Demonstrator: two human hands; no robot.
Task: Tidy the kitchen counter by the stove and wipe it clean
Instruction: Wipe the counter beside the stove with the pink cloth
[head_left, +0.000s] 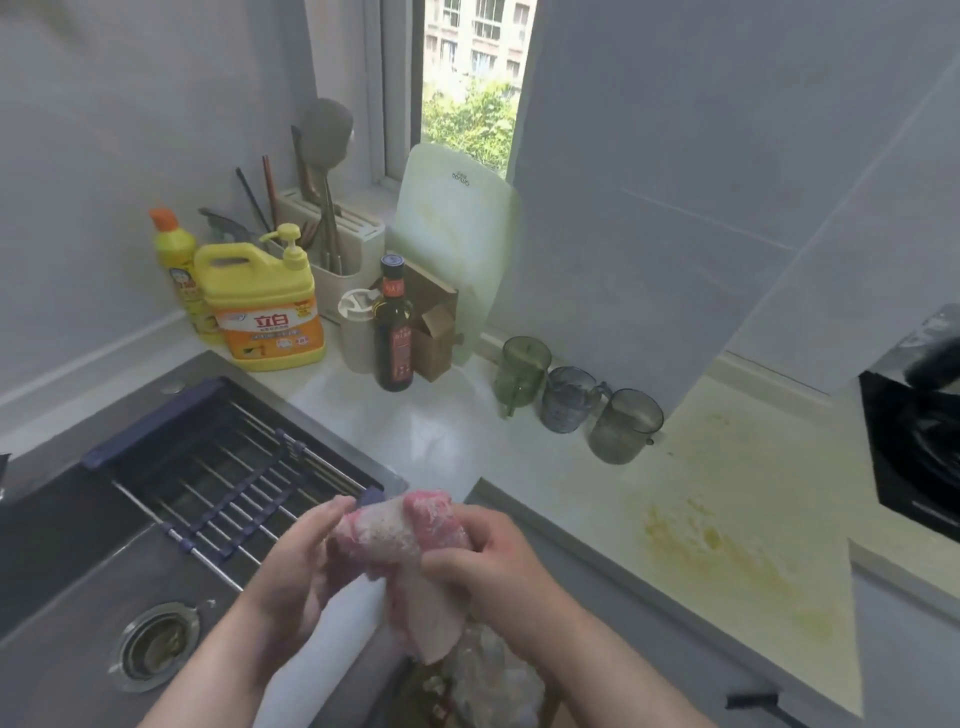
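- Cloth (400, 535), pink and white, bunched: held in both hands above the front edge of the desk (415, 431), at the sink's right corner; a loose end hangs down.
- Left hand (306, 551): fingers (332, 512) curled round the cloth's left side.
- Right hand (478, 551): fingers (447, 564) clenched on the cloth's right side.
- Yellow stain (691, 535): smeared on the desk between the cups and the stove (909, 441).
- Three glass cups (571, 397): in a row against the wall.
- Sink (78, 571): a bar rack (223, 467) lies across it; drain (156, 644) in its floor.
- Back corner: yellow detergent jug (265, 306), orange-capped bottle (174, 254), utensil holder (337, 249), dark bottle (394, 327), cardboard box (434, 332).
- Cutting board (457, 228): upright, leaning by the window.
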